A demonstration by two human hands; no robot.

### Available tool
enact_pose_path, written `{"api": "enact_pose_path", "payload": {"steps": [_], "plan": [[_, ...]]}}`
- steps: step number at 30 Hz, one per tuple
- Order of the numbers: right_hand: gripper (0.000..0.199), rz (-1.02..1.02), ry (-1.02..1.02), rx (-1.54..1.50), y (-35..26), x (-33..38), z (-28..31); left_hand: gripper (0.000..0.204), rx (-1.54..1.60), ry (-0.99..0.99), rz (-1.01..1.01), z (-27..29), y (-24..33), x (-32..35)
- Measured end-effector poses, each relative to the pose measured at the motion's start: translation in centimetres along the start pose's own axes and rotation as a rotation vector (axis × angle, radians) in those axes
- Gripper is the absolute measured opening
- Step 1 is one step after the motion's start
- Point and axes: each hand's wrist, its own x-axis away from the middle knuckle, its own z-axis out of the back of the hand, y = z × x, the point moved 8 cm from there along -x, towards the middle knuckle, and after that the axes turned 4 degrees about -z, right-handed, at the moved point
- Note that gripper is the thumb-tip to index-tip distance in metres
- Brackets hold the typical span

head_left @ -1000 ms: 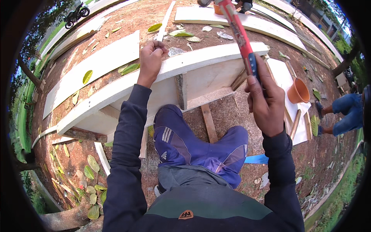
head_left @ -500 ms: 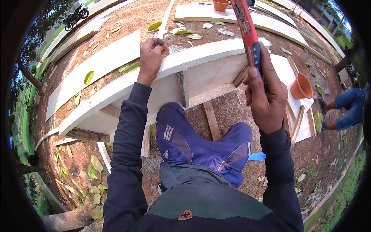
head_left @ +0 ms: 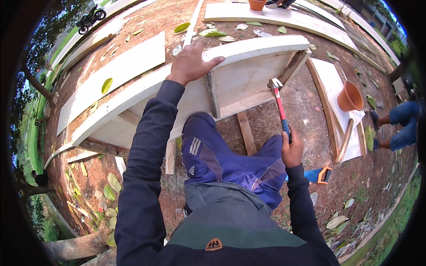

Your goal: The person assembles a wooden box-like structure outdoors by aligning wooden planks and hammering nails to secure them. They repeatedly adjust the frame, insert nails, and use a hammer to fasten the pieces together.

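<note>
In front of me a long white wooden panel frame (head_left: pixel 146 91) stands on its edge, its wooden crosspieces facing me. My left hand (head_left: pixel 191 64) lies on its top edge, fingers forward and thumb spread to the right, with nothing seen in it. My right hand (head_left: pixel 292 148) grips the lower handle of a red and blue claw hammer (head_left: pixel 280 104). The hammer's metal head is up by the lower right corner of the frame, close to a crosspiece; whether it touches the wood I cannot tell.
A blue handsaw (head_left: pixel 316 175) lies on the ground by my right forearm. An orange pot (head_left: pixel 350 96) stands on a white board at the right, near another person's legs (head_left: pixel 401 124). White panels (head_left: pixel 113 80) lie beyond the frame. A second pot (head_left: pixel 257 4) is at the far side.
My right hand has come down with the hammer, which was raised high near the frame's right end. My left hand has gone from pinched fingers to spread ones, moving slightly right.
</note>
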Motion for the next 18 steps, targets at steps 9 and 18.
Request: {"api": "enact_pose_path", "payload": {"steps": [9, 18], "plan": [[0.037, -0.774, 0.093, 0.467, 32.0, 19.1, 4.6, 0.092, -0.308, -0.428, 0.077, -1.9, 0.4, -1.3], [0.031, -0.992, 0.327, 0.346, 39.2, 31.4, 8.0, 0.077, -0.333, -0.345, 0.025, 4.0, -3.6, 0.8]]}}
